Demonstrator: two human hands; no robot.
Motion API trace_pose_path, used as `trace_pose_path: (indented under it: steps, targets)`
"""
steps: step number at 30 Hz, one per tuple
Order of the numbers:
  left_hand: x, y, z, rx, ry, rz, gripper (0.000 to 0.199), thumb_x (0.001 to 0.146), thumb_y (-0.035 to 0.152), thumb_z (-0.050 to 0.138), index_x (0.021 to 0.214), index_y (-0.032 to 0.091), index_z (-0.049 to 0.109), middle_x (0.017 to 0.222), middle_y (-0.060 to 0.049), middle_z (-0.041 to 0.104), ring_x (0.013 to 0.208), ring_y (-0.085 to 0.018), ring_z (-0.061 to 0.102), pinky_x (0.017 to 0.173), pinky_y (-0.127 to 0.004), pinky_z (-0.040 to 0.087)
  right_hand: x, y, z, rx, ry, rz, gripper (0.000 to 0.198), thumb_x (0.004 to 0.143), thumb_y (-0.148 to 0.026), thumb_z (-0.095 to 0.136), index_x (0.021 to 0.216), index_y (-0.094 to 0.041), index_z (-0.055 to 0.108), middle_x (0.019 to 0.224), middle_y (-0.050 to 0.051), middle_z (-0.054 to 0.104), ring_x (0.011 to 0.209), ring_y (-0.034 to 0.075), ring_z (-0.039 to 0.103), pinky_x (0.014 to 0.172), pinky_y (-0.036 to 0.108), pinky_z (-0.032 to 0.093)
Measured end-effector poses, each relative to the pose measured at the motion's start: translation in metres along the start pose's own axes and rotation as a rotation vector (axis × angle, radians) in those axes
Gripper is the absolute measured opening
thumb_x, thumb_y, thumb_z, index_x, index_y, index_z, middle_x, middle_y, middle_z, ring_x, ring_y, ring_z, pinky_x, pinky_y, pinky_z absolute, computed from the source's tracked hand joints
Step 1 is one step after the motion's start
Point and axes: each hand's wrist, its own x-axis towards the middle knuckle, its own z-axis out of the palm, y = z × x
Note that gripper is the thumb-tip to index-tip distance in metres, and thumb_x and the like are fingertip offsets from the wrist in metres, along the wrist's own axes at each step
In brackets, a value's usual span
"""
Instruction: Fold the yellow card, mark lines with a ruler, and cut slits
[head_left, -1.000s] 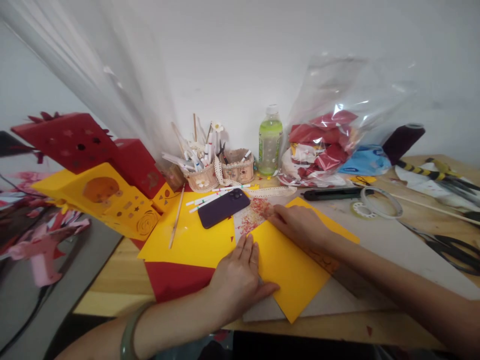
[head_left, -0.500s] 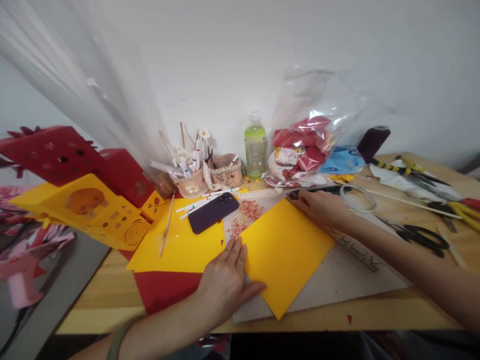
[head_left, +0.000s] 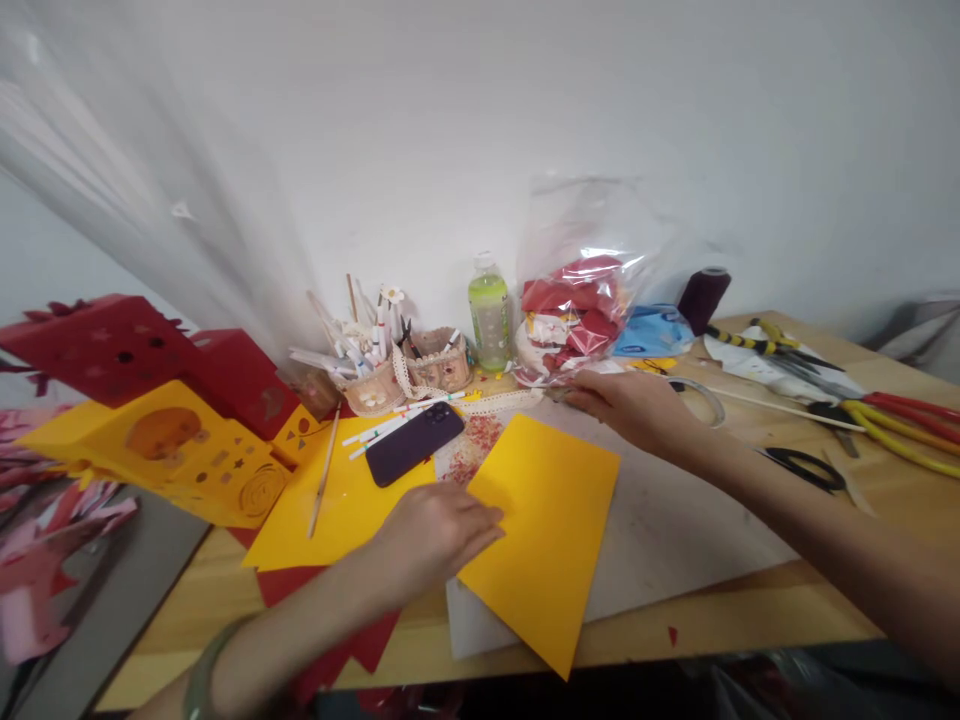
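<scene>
While my left grip (head_left: 439, 525) lies over the left edge of the yellow sheet (head_left: 547, 530), its fingers and thumb are drawn close together; whether they pinch the paper I cannot tell. The sheet lies slantwise on the grey board (head_left: 675, 535), one corner pointing towards me past the board's near edge; my right grip (head_left: 630, 408) reaches beyond the sheet's far corner, near the lace strip (head_left: 506, 402), fingers bent, and what its tips touch or hold I cannot make out. Left of the sheet, my dark phone (head_left: 415, 445) lies on another piece of yellow paper (head_left: 356, 495), touching the white markers (head_left: 375, 430); red paper (head_left: 375, 640) shows beneath my left forearm. At the back of the bench (head_left: 896, 385) stand the green-labelled bottle (head_left: 490, 318) and a clear bag (head_left: 574, 315) of red and white stuff; black-handled scissors (head_left: 808, 468) lie to the right, beyond my right forearm.
</scene>
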Motion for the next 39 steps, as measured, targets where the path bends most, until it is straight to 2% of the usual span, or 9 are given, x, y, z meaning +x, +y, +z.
trace_pose_path:
  steps: [2, 4, 7, 10, 15, 19, 23, 32, 39]
  targets:
    - [0.026, -0.017, -0.001, -0.124, -0.075, 0.123, 0.031, 0.096, 0.028, 0.034, 0.111, 0.022, 0.061, 0.117, 0.001, 0.063, 0.115, -0.012, 0.052, 0.099, -0.025, 0.039, -0.002, -0.007, -0.011, 0.036, 0.015, -0.081, 0.026, 0.092, -0.036, 0.042, 0.091, -0.021, 0.063, 0.083, 0.003, 0.069, 0.076, 0.019, 0.062, 0.061, 0.027, 0.035]
    - [0.049, -0.031, 0.008, -0.091, -0.192, 0.131, 0.035, 0.093, 0.032, 0.045, 0.127, 0.026, 0.049, 0.14, 0.001, 0.043, 0.131, -0.015, 0.034, 0.107, -0.03, 0.027, -0.005, -0.013, -0.019, 0.066, 0.004, -0.157, 0.024, 0.091, -0.034, 0.045, 0.083, -0.021, 0.064, 0.08, 0.002, 0.069, 0.074, 0.017, 0.061, 0.06, 0.025, 0.034]
    - [0.071, -0.035, 0.029, -0.055, -0.192, 0.034, 0.044, 0.091, 0.042, 0.043, 0.132, 0.024, 0.043, 0.14, -0.008, 0.041, 0.129, -0.026, 0.036, 0.103, -0.049, 0.028, -0.01, -0.02, -0.025, 0.09, -0.025, -0.234, 0.021, 0.09, -0.03, 0.048, 0.082, -0.02, 0.065, 0.079, 0.001, 0.07, 0.074, 0.016, 0.062, 0.06, 0.024, 0.035]
    - [0.081, -0.031, 0.042, -0.022, -0.124, -0.1, 0.045, 0.094, 0.041, 0.036, 0.129, 0.015, 0.046, 0.131, -0.016, 0.048, 0.122, -0.033, 0.04, 0.096, -0.054, 0.032, -0.015, -0.021, -0.022, 0.084, -0.047, -0.254, 0.019, 0.088, -0.028, 0.051, 0.085, -0.019, 0.067, 0.081, 0.003, 0.07, 0.074, 0.018, 0.062, 0.058, 0.025, 0.034]
    - [0.093, -0.049, 0.046, -0.05, -0.125, -0.106, 0.035, 0.095, 0.03, 0.036, 0.126, 0.025, 0.051, 0.132, -0.007, 0.047, 0.122, -0.023, 0.04, 0.099, -0.037, 0.034, -0.018, -0.025, -0.001, 0.06, -0.103, -0.325, 0.017, 0.086, -0.024, 0.054, 0.078, -0.019, 0.068, 0.079, 0.003, 0.069, 0.067, 0.017, 0.061, 0.052, 0.026, 0.029]
    - [0.096, -0.065, 0.055, -0.078, -0.173, -0.086, 0.041, 0.096, 0.039, 0.029, 0.135, 0.03, 0.037, 0.148, -0.005, 0.026, 0.135, -0.024, 0.02, 0.106, -0.048, 0.021, -0.013, -0.03, 0.02, 0.055, -0.083, -0.37, 0.018, 0.088, -0.021, 0.05, 0.088, -0.017, 0.067, 0.087, 0.005, 0.067, 0.075, 0.017, 0.06, 0.054, 0.025, 0.033]
    - [0.095, -0.067, 0.061, -0.107, -0.206, -0.085, 0.045, 0.097, 0.042, 0.02, 0.138, 0.028, 0.031, 0.151, -0.007, 0.017, 0.138, -0.023, 0.011, 0.105, -0.055, 0.014, -0.009, -0.032, 0.031, 0.089, -0.049, -0.381, 0.019, 0.09, -0.019, 0.047, 0.093, -0.014, 0.064, 0.092, 0.006, 0.064, 0.082, 0.016, 0.059, 0.064, 0.028, 0.041]
    - [0.095, -0.072, 0.059, -0.158, -0.222, -0.094, 0.045, 0.095, 0.049, 0.022, 0.138, 0.035, 0.028, 0.151, -0.003, 0.019, 0.138, -0.018, 0.014, 0.106, -0.052, 0.011, -0.04, -0.061, 0.041, 0.168, -0.032, -0.555, 0.024, 0.09, -0.013, 0.042, 0.077, -0.015, 0.062, 0.077, 0.006, 0.059, 0.076, 0.019, 0.051, 0.063, 0.029, 0.04]
    - [0.095, -0.071, 0.06, -0.168, -0.226, -0.1, 0.046, 0.096, 0.048, 0.021, 0.138, 0.034, 0.029, 0.151, -0.002, 0.018, 0.138, -0.018, 0.011, 0.107, -0.051, 0.01, -0.068, -0.086, 0.028, 0.192, -0.05, -0.777, 0.02, 0.09, -0.012, 0.042, 0.078, -0.013, 0.059, 0.077, 0.006, 0.058, 0.07, 0.018, 0.047, 0.057, 0.029, 0.041]
